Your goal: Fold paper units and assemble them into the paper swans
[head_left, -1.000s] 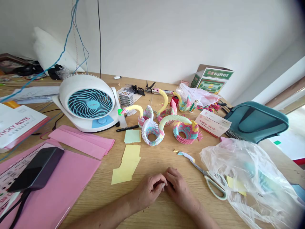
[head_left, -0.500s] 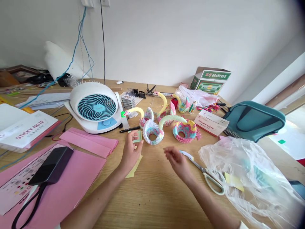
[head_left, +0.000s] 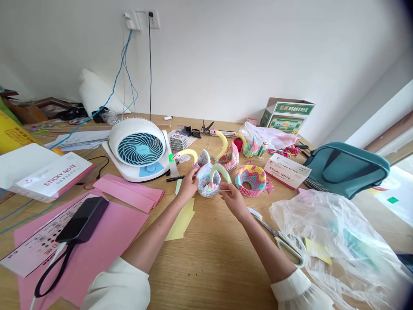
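Wooden desk (head_left: pixel 213 267), seen from above, left to right: pink paper sheets (head_left: pixel 129 191) are laid below a white desk fan (head_left: pixel 139 148), with yellow paper strips (head_left: pixel 182 219) nearer the viewer. A 3D origami swan (head_left: pixel 208 183) is held between both hands, its left side gripped by the left hand (head_left: pixel 189 185), its right side pinched by the narrowly closed right hand (head_left: pixel 232 200). A multicoloured origami swan body (head_left: pixel 250 181) stands just beyond, above green-handled scissors (head_left: pixel 279 239) and a clear plastic bag (head_left: pixel 335 245).
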`<state>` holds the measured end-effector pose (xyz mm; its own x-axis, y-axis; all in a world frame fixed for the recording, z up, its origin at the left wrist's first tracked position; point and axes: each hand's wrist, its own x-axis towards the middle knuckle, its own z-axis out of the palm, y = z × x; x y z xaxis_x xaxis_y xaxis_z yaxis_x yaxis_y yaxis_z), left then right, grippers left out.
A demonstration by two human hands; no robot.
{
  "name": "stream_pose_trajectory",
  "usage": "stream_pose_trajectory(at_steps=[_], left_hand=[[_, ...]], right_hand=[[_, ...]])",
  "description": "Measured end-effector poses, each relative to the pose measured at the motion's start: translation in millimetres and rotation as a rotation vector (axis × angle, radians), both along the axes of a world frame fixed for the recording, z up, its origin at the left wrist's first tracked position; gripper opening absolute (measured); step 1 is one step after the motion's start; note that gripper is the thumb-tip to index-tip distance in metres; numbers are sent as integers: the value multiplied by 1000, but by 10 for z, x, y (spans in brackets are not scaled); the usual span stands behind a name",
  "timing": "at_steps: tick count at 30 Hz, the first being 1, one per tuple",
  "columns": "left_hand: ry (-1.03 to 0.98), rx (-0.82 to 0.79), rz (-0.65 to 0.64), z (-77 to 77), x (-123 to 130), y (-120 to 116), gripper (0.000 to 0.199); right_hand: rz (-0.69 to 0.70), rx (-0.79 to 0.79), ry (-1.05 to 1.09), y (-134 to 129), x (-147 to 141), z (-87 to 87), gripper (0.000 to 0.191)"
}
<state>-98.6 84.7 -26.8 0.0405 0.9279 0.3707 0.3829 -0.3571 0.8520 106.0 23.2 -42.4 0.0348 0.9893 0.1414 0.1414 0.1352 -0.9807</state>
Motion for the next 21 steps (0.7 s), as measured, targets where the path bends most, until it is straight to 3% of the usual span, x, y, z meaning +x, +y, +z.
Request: stream_pose_trajectory(at_steps=[4, 14, 21], left_hand=[[-28, -21, -42, -7, 33, 63, 42], [-137, -49, -17, -98, 97, -1, 43], [-149, -31, 26, -123, 192, -92, 43]], right_hand=[[-41, -20, 54, -27, 71, -26, 32], [-142, -21, 117, 289, 28, -175, 58], [-117, 68, 74, 397, -153, -78, 53]])
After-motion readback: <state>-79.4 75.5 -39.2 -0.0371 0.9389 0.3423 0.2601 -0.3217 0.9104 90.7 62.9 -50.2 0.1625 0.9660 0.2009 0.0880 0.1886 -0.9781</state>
